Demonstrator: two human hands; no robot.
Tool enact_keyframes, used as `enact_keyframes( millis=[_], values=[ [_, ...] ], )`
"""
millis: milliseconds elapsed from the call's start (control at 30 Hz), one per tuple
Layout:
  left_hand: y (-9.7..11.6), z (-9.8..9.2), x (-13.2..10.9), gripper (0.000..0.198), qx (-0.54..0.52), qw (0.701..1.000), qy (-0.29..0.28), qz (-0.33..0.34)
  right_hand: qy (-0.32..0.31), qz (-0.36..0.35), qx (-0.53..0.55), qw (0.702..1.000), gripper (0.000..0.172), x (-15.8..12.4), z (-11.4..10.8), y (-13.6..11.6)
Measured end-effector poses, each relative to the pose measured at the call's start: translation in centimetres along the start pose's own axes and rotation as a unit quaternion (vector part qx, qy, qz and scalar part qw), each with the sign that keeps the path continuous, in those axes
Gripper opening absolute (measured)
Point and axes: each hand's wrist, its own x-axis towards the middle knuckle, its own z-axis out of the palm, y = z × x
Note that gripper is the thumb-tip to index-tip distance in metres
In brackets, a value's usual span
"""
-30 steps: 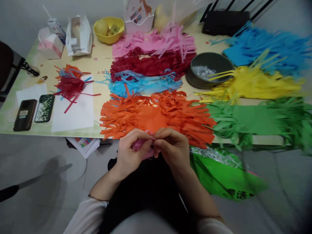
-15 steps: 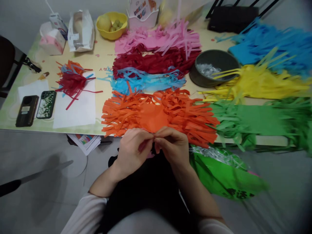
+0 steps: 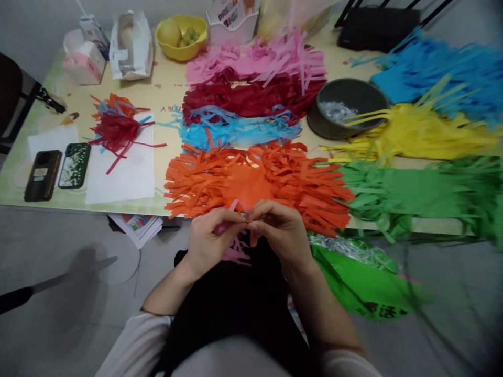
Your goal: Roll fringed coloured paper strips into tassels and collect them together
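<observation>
My left hand and my right hand meet over my lap, just in front of the table edge. Both pinch a small bundle of pink fringed paper; its strips hang below my left fingers and most of it is hidden by them. Just beyond my fingers lies the orange fringed paper on the table.
Fringed sheets cover the table: pink, dark red, light blue, green, yellow, blue. A grey bowl, a tassel on white paper, two phones and a green bag are nearby.
My hands stay together and have shifted slightly. Pink strips now show more clearly, hanging below my left fingers.
</observation>
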Motion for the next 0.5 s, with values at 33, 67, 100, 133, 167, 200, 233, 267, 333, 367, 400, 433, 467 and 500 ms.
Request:
enact_keyframes(
  millis=[33,67,100,133,167,200,233,267,333,367,400,433,467,500],
  values=[
    [-0.2,0.0,0.0,0.008,-0.023,1.000,-0.007,-0.003,-0.004,0.000,0.006,1.000,0.023,0.1,0.1,0.2],
    [-0.3,-0.1,-0.1,0.007,-0.039,0.999,-0.009,-0.003,-0.005,-0.002,0.013,1.000,0.023,0.1,0.1,0.3],
    [-0.4,-0.1,-0.1,0.006,-0.046,0.999,-0.005,-0.003,-0.005,-0.006,0.018,1.000,0.022,0.2,0.2,0.5],
    [-0.5,-0.2,-0.2,0.006,-0.045,0.999,0.004,-0.002,-0.007,-0.009,0.023,1.000,0.022,0.2,0.3,0.6],
    [-0.6,-0.2,-0.3,0.005,-0.037,0.999,0.016,-0.001,-0.013,-0.008,0.025,1.000,0.021,0.2,0.3,0.6],
    [-0.6,-0.2,-0.4,0.005,-0.028,0.999,0.031,0.002,-0.023,-0.006,0.022,0.999,0.020,0.3,0.2,0.5],
    [-0.5,-0.1,-0.6,0.004,-0.021,0.999,0.046,0.006,-0.036,-0.002,0.016,0.999,0.019,0.3,0.1,0.4],
    [-0.4,0.0,-0.7,0.004,-0.017,0.998,0.055,0.006,-0.050,0.001,0.006,0.999,0.018,0.3,-0.1,0.2],
    [-0.2,0.2,-0.8,0.003,-0.020,0.998,0.061,-0.003,-0.062,-0.002,-0.018,0.998,0.018,0.2,-0.4,-0.4],
    [-0.1,0.3,-0.8,0.004,-0.026,0.998,0.061,-0.009,-0.060,-0.008,-0.030,0.998,0.017,0.1,-0.6,-0.6],
    [-0.1,0.3,-0.8,0.004,-0.032,0.997,0.063,-0.012,-0.053,-0.014,-0.042,0.998,0.016,0.1,-0.7,-0.9],
    [0.0,0.4,-0.8,0.004,-0.037,0.997,0.065,-0.012,-0.045,-0.018,-0.055,0.997,0.013,0.0,-0.7,-1.1],
    [-0.1,0.4,-0.8,0.004,-0.042,0.997,0.067,-0.006,-0.037,-0.020,-0.068,0.997,0.010,0.0,-0.7,-1.3],
    [-0.2,0.4,-0.7,0.003,-0.045,0.997,0.069,0.001,-0.031,-0.021,-0.081,0.996,0.009,0.0,-0.6,-1.4]
  ],
)
